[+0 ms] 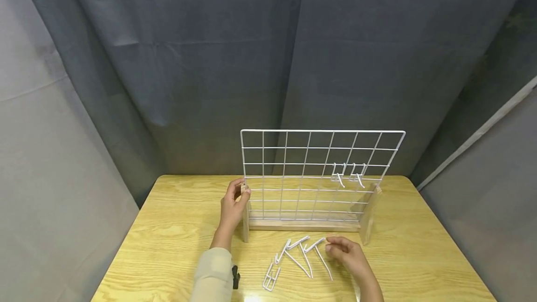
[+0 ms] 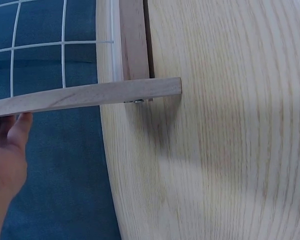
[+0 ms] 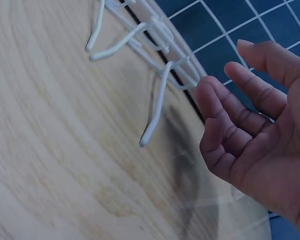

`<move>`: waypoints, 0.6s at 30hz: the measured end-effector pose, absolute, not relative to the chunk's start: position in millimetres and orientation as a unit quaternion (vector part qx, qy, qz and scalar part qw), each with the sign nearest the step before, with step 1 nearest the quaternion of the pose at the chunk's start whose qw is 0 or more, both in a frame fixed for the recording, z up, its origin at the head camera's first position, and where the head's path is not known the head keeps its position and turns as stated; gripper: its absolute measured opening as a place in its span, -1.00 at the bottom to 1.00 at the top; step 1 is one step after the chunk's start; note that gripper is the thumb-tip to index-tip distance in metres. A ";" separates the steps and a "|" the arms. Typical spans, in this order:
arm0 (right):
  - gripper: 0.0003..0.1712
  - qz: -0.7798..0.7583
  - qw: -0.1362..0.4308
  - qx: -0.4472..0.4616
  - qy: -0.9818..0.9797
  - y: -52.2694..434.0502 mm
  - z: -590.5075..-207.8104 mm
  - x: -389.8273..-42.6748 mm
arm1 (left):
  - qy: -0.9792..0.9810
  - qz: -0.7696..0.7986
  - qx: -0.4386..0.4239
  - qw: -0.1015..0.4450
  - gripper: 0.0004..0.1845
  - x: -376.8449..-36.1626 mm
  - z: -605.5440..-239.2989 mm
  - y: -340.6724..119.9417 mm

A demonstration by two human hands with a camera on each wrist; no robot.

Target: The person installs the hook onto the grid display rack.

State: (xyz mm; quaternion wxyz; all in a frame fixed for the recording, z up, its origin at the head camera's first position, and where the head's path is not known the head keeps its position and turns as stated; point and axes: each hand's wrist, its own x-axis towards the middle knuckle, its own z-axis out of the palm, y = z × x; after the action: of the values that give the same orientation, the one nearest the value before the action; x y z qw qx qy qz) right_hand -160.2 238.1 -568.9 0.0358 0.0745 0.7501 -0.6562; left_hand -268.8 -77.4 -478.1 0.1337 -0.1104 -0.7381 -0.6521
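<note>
A white wire grid panel [image 1: 308, 177] stands in a wooden base on the table. My left hand [image 1: 232, 206] grips the top of the base's left wooden upright [image 2: 85, 96], thumb on the near side; some of its fingers are hidden behind the wood. Two white wire hooks [image 1: 338, 175] hang side by side on the grid's right part. Several more lie in front of the base, among them a hook [image 1: 320, 255] with a long prong. Right beside that one is my right hand [image 1: 348, 255], its fingers loosely bent and holding nothing [image 3: 255, 120].
The wooden crossbar [image 1: 304, 225] joins the left upright to the right upright [image 1: 369, 216]. One hook [image 1: 271, 277] lies nearest the front edge of the wood-grain table [image 1: 168, 246]. Grey curtains [image 1: 201, 83] close off the back and sides.
</note>
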 end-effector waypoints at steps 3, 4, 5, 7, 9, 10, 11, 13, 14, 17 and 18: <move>-0.50 -0.662 0.047 0.080 0.744 240.9 -575.3 -163.7 | -0.743 -0.645 -0.108 0.145 -0.66 -269.3 -478.3 -75.7; -0.50 -0.663 0.051 0.078 0.743 241.7 -577.1 -165.1 | -0.744 -0.643 -0.107 0.148 -0.66 -269.3 -478.1 -75.3; -0.50 -0.662 0.057 0.074 0.744 243.0 -578.7 -166.2 | -0.745 -0.642 -0.104 0.148 -0.66 -269.0 -478.1 -74.8; -0.50 -0.653 0.070 0.064 0.752 245.5 -581.2 -168.0 | -0.749 -0.637 -0.101 0.149 -0.67 -268.3 -478.1 -73.5; -0.51 -0.639 0.084 0.054 0.762 247.3 -581.4 -168.9 | -0.752 -0.635 -0.099 0.146 -0.67 -275.1 -487.4 -73.2; -0.52 -0.635 0.093 0.048 0.766 248.1 -581.0 -169.0 | -0.755 -0.633 -0.096 0.145 -0.67 -278.6 -492.4 -73.2; -0.53 -0.630 0.099 0.041 0.769 248.7 -580.9 -169.0 | -0.756 -0.631 -0.095 0.146 -0.67 -282.3 -497.2 -73.3; -0.55 -0.627 0.107 0.027 0.771 248.0 -580.2 -169.5 | -0.760 -0.625 -0.096 0.151 -0.68 -289.8 -506.4 -74.3; -0.56 -0.628 0.112 0.022 0.770 247.5 -580.4 -170.0 | -0.763 -0.620 -0.095 0.155 -0.68 -293.6 -511.1 -75.0; -0.59 -0.634 0.127 0.015 0.763 246.3 -583.5 -171.2 | -0.776 -0.600 -0.102 0.168 -0.67 -293.2 -511.1 -75.8; -0.59 -0.636 0.132 0.016 0.760 245.8 -584.9 -171.8 | -0.781 -0.593 -0.102 0.169 -0.67 -293.0 -511.4 -76.2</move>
State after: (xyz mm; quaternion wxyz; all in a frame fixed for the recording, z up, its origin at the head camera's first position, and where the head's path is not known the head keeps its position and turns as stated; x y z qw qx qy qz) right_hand -171.8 245.8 -584.9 0.1324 0.0161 0.7600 -0.6360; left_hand -293.0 -76.2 -511.4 0.1690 -0.1022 -0.7809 -0.5926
